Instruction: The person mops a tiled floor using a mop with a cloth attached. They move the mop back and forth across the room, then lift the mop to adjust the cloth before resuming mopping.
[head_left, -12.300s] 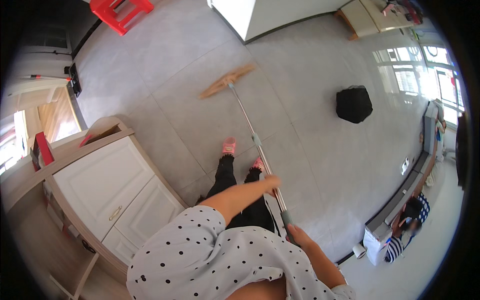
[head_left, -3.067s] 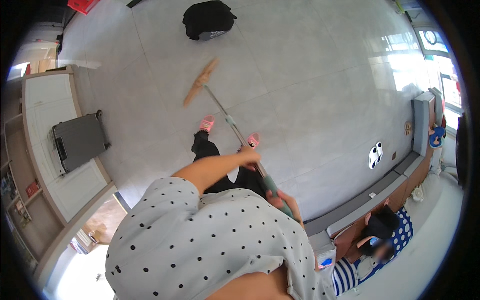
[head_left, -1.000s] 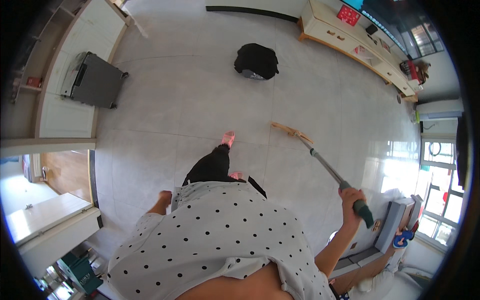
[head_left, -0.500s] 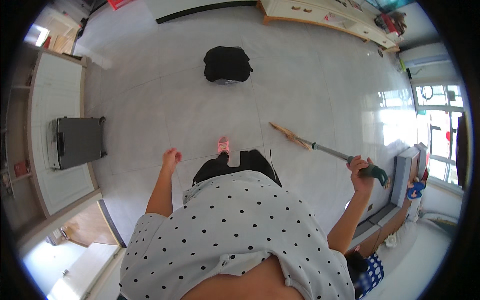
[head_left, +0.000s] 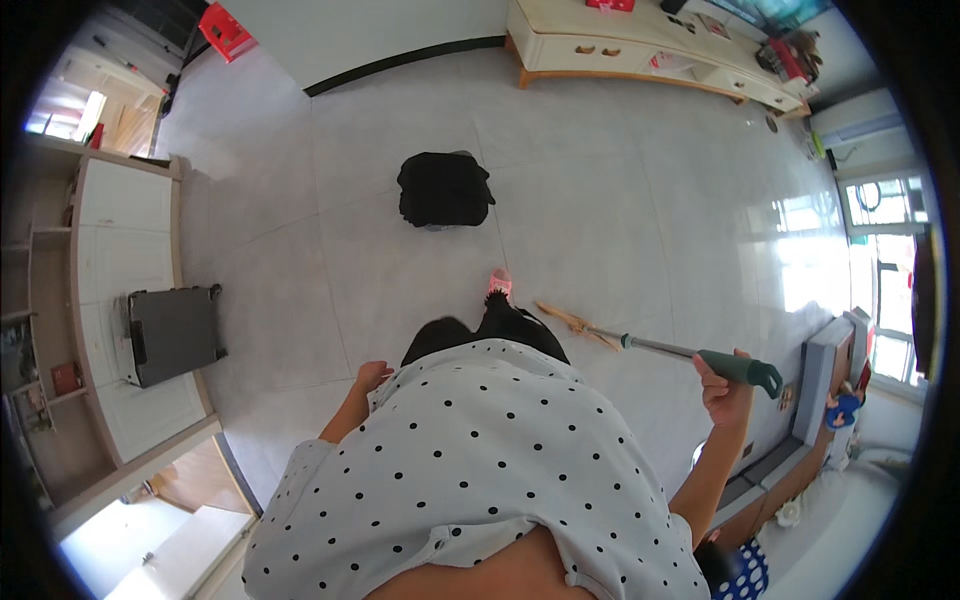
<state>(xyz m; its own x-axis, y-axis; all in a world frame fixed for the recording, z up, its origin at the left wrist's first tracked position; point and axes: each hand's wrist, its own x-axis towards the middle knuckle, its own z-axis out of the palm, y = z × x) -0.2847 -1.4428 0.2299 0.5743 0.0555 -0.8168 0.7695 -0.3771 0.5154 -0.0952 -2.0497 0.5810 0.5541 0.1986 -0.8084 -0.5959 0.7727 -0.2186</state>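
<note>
My right hand (head_left: 726,390) is wrapped round the green grip of a long-handled floor mop (head_left: 650,345). Its metal pole slants to the left, and its tan head (head_left: 580,325) lies low by the grey tiles, right of my feet. Hanging beside my waist, my left hand (head_left: 374,376) holds nothing, with its fingers loosely curled in. Ahead of me on the floor sits a black cloth-like bundle (head_left: 446,190), with a little grey showing round its edge; what is under it is hidden. A pink slipper (head_left: 500,283) shows on one foot.
A grey suitcase (head_left: 178,335) stands against the white cabinet (head_left: 130,250) at left. Far off are a red plastic stool (head_left: 227,32), a wall corner and a cream TV cabinet (head_left: 620,50). At right runs a sofa (head_left: 820,370); another person (head_left: 740,568) is behind at lower right.
I have stepped forward, so the black bundle appears nearer. My other foot now shows ahead. The left hand has swung back toward my waist, and the mop has come along in my right hand.
</note>
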